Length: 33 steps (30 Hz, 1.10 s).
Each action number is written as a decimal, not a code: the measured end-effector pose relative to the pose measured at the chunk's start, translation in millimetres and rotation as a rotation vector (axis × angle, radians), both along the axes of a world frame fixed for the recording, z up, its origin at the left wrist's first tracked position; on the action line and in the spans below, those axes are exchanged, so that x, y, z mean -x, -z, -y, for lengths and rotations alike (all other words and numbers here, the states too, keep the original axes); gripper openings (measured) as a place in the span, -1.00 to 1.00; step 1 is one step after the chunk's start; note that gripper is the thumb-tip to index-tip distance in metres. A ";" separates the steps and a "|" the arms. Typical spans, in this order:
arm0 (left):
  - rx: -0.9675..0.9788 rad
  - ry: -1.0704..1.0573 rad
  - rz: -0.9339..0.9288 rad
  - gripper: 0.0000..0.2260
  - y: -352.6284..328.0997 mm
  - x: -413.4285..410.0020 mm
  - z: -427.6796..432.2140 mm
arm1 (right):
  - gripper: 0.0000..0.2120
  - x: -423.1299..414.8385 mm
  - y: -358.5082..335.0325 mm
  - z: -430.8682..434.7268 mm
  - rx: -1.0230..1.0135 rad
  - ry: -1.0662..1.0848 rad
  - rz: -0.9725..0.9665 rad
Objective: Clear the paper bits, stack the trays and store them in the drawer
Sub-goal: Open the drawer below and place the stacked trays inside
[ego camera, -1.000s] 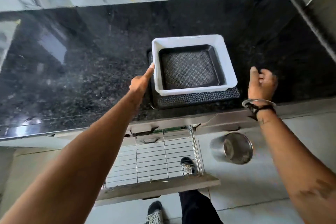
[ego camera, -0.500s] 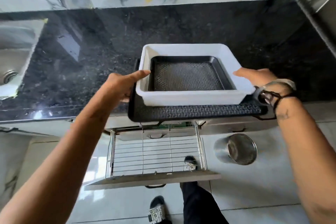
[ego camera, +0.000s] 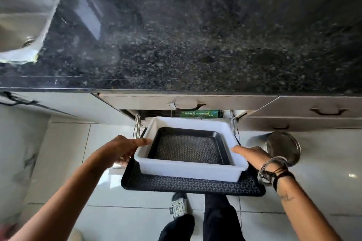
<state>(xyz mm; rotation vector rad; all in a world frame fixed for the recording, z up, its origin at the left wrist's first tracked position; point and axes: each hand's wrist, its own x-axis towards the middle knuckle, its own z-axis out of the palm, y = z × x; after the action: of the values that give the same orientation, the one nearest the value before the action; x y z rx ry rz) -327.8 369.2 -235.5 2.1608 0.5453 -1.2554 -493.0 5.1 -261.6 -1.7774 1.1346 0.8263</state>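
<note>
Now both hands hold the stack: black, white, black trays nested.

The black granite counter is bare across its whole visible width, open to a hand anywhere up to the sink at its left end. Below its front edge, the way into the open drawer is largely filled by the stack of 3 trays held in front of it; its wire sides flank the stack closely. A green packet seems to occupy the drawer's rear. A steel bin stands on the floor just right of the drawer.
</note>
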 end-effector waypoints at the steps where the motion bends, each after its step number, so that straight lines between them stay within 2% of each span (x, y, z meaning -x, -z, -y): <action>1: 0.001 -0.004 -0.010 -0.41 23.7 -6.9 1.7 | -0.28 -9.5 21.0 -0.1 0.008 0.007 -0.008; 5: 0.010 -0.028 0.066 -0.46 130.0 -47.4 15.1 | -0.19 -49.4 117.9 3.6 0.030 -0.010 -0.010; 7: 0.029 -0.006 0.093 -0.53 175.0 -61.6 21.7 | -0.35 -62.3 155.0 6.0 0.044 -0.007 0.036; 9: 0.076 -0.004 0.112 -0.62 221.5 -68.6 24.2 | -0.42 -74.7 197.7 10.2 0.054 -0.042 0.076; 12: 0.119 0.025 0.092 -0.74 271.8 -70.1 29.0 | -0.24 -83.5 257.3 18.5 0.097 -0.060 0.133; 16: 0.147 -0.031 0.118 -0.74 310.7 -72.4 32.7 | -0.14 -84.3 299.8 19.4 0.098 -0.068 0.103; 18: 0.129 -0.039 0.088 -0.69 320.0 -67.4 33.1 | -0.15 -82.6 308.3 18.1 0.101 -0.076 0.081; 21: 0.096 -0.122 0.064 -0.51 313.7 -56.0 34.9 | -0.22 -85.3 302.4 14.8 0.109 -0.064 0.109; 24: -0.014 -0.060 0.086 -0.12 286.5 -41.6 41.4 | -0.16 -84.5 269.0 8.9 0.184 -0.068 0.065; 25: -0.075 -0.012 0.165 -0.08 272.3 -32.8 43.3 | -0.22 -78.9 248.2 4.5 0.252 -0.074 0.074; 27: -0.218 0.043 0.482 -0.21 235.8 -4.4 43.9 | -0.43 -55.3 199.8 -9.4 0.431 -0.041 0.205; 29: -0.417 -0.052 0.773 -0.30 195.9 36.2 42.0 | -0.53 -19.9 148.6 -27.4 0.685 0.046 0.310; 30: -0.504 -0.170 0.809 -0.27 177.3 59.6 39.9 | -0.50 0.4 126.0 -36.5 0.799 0.115 0.305; 31: -0.569 -0.318 0.757 -0.21 166.3 81.3 35.6 | -0.44 18.9 109.7 -44.1 0.855 0.220 0.266; 33: -0.606 -0.643 0.394 -0.10 148.4 111.4 31.0 | -0.34 47.4 88.6 -57.3 0.769 0.498 0.074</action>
<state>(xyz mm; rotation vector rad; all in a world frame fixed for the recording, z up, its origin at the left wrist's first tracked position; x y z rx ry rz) -439.2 338.3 -383.9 2.3059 1.4322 -0.3190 -540.5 62.4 -350.1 -1.9360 1.9010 0.0008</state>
